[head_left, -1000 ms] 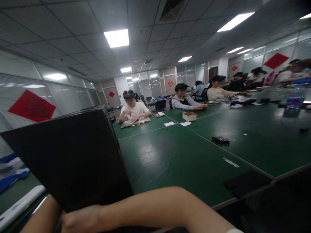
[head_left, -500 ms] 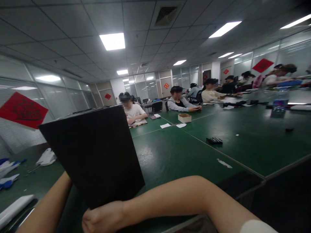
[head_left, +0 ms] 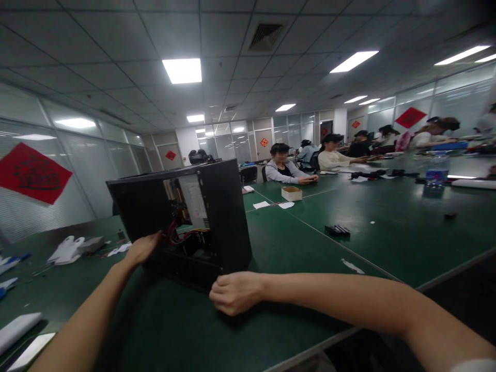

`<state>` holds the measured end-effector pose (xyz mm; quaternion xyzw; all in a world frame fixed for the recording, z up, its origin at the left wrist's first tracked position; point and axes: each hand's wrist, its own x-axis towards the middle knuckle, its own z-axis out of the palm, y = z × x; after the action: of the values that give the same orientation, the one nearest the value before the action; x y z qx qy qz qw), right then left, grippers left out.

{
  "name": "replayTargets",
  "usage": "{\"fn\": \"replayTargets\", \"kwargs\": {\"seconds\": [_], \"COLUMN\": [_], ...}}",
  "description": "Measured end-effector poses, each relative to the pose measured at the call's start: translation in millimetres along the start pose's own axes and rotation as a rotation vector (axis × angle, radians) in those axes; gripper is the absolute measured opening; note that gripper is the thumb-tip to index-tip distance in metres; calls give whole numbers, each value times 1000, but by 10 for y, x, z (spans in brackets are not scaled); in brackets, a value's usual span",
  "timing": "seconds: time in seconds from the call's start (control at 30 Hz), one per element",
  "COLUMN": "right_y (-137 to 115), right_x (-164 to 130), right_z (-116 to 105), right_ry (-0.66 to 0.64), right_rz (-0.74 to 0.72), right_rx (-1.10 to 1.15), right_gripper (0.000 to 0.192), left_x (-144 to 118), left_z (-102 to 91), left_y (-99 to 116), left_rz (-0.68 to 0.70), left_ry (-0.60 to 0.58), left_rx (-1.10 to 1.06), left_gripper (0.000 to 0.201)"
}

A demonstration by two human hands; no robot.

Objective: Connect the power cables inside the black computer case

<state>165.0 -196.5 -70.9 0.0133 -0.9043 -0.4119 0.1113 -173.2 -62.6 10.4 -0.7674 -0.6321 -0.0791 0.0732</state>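
A black computer case (head_left: pixel 232 217) stands upright on the green table (head_left: pixel 163 320), its open side turned toward me. Through the opening I see a silver power supply (head_left: pixel 194 199) with a label, and red, yellow and black cables (head_left: pixel 182 235). My left hand (head_left: pixel 145 249) is at the left part of the open side, its fingertips hooked at the opening's edge and partly hidden. At the lower right corner, my right hand (head_left: pixel 236 293) has its fingers curled round the case's bottom edge.
White plastic bag (head_left: pixel 66 250) and small parts lie at left. A black slotted part (head_left: pixel 337 231), a white paper scrap (head_left: pixel 352 266), an open box (head_left: pixel 291 194) and a water bottle (head_left: pixel 437 173) are on the table to the right. Several people sit beyond.
The case has turned from a plain black panel to its open side and sits lower in view. My right hand moved right and up with its corner; my left hand came into sight.
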Motion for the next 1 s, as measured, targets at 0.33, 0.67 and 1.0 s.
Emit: {"fn": "replayTargets", "kwargs": {"seconds": [0.33,0.67,1.0], "right_y": [525,749,1002], "right_x": [-965,-1434,-1044], "right_z": [473,648,271], "right_ry": [38,-112,-7], "right_rz": [-58,139,519], "right_rx": [-44,-81,-45], "right_gripper": [20,18,27], "left_x": [-84,-195,-218], "left_z": [40,63,49], "left_y": [478,1013,1072], "left_rz": [66,-15,-76], "left_ry": [-8,68,90], "left_rx": [59,153,150], "left_gripper": [79,81,79]}}
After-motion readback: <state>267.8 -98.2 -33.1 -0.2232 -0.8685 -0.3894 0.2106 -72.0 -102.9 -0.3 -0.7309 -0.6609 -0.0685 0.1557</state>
